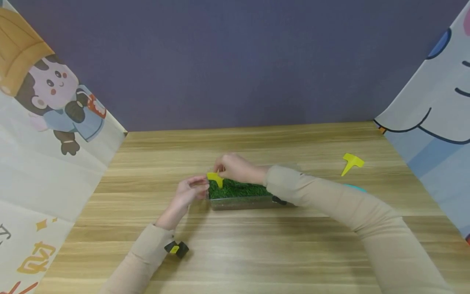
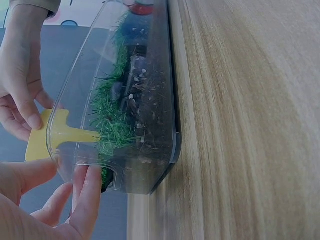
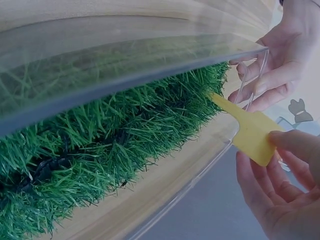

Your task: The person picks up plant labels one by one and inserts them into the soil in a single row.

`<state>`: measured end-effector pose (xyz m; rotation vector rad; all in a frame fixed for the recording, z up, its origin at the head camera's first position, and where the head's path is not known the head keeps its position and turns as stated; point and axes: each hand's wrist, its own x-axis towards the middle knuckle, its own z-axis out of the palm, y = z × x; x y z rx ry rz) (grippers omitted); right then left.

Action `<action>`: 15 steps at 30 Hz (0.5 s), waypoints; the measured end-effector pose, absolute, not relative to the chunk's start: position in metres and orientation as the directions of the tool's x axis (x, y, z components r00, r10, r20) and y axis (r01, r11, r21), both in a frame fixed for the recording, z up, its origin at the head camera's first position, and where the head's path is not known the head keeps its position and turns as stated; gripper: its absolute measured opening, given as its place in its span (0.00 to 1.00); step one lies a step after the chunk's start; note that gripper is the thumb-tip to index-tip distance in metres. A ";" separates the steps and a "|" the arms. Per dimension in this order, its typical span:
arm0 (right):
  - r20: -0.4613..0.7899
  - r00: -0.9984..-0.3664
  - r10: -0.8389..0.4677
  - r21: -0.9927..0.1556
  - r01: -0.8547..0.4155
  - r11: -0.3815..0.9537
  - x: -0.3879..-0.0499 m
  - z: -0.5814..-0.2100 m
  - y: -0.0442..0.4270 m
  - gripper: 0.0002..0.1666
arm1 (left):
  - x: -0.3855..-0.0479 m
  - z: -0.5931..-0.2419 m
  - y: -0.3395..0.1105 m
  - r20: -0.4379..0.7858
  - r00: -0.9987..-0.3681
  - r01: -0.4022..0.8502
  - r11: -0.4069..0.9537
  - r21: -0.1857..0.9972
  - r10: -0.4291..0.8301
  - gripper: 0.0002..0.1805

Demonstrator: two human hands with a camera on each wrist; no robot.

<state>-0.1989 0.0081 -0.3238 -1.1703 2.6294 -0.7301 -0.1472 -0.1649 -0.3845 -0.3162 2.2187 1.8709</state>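
Yellow T-shaped plant label has its tapering stem down at the bristly green grass, near the left end of a clear, rectangular plastic box holding dark, white-flecked soil. My right hand pinches its smooth, flat head between thumb and fingers; my left hand, fingers loosely extended, steadies nothing firmly, lying against the box's end.

From head: looks forward-down, farthest off. From left wrist: looks closely along clear rectangular plastic box. From right wrist: looks closely across green artificial grass. Shared by wrist views: yellow T-shaped plastic tag, at 9 and 3 o'clock respectively.
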 end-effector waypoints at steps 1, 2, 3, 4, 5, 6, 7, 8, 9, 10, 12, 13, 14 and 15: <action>0.041 -0.677 -0.735 -0.503 -0.650 0.570 -0.199 -0.324 0.008 0.09 | -0.147 -0.384 -0.165 -0.304 -0.952 -0.303 0.165 0.938 -0.019 0.22; 0.040 -0.677 -0.735 -0.506 -0.648 0.569 -0.199 -0.324 0.008 0.09 | -0.147 -0.384 -0.165 -0.304 -0.953 -0.303 0.164 0.939 -0.021 0.22; 0.039 -0.676 -0.735 -0.507 -0.648 0.569 -0.199 -0.324 0.008 0.09 | -0.147 -0.384 -0.165 -0.303 -0.953 -0.302 0.164 0.939 -0.020 0.22; 0.038 -0.677 -0.735 -0.506 -0.647 0.570 -0.199 -0.325 0.008 0.09 | -0.147 -0.385 -0.165 -0.304 -0.952 -0.303 0.162 0.939 -0.021 0.22; 0.037 -0.676 -0.736 -0.505 -0.648 0.570 -0.199 -0.325 0.008 0.09 | -0.147 -0.384 -0.165 -0.305 -0.952 -0.304 0.162 0.939 -0.022 0.22; 0.037 -0.674 -0.737 -0.500 -0.651 0.571 -0.198 -0.325 0.008 0.09 | -0.147 -0.384 -0.165 -0.305 -0.952 -0.305 0.161 0.939 -0.021 0.22; 0.038 -0.673 -0.739 -0.494 -0.655 0.571 -0.198 -0.325 0.008 0.08 | -0.147 -0.384 -0.165 -0.307 -0.952 -0.306 0.162 0.938 -0.020 0.22; 0.039 -0.671 -0.741 -0.488 -0.660 0.571 -0.198 -0.325 0.008 0.08 | -0.147 -0.384 -0.165 -0.308 -0.951 -0.307 0.161 0.938 -0.020 0.22; 0.039 -0.668 -0.743 -0.486 -0.662 0.570 -0.198 -0.324 0.008 0.08 | -0.147 -0.384 -0.165 -0.307 -0.951 -0.306 0.162 0.938 -0.017 0.22; 0.042 -0.665 -0.745 -0.483 -0.667 0.568 -0.198 -0.324 0.008 0.08 | -0.147 -0.384 -0.165 -0.309 -0.951 -0.308 0.161 0.938 -0.017 0.22; 0.048 -0.657 -0.752 -0.479 -0.676 0.560 -0.197 -0.324 0.008 0.07 | -0.147 -0.384 -0.165 -0.309 -0.951 -0.307 0.163 0.938 -0.013 0.22; 0.052 -0.653 -0.756 -0.479 -0.680 0.555 -0.197 -0.325 0.008 0.07 | -0.147 -0.384 -0.165 -0.311 -0.950 -0.308 0.165 0.937 -0.012 0.22; 0.056 -0.647 -0.760 -0.477 -0.686 0.549 -0.197 -0.325 0.008 0.07 | -0.147 -0.384 -0.165 -0.311 -0.950 -0.309 0.166 0.937 -0.010 0.22; 0.059 -0.642 -0.765 -0.478 -0.691 0.542 -0.196 -0.325 0.008 0.07 | -0.147 -0.384 -0.166 -0.312 -0.950 -0.309 0.168 0.936 -0.010 0.22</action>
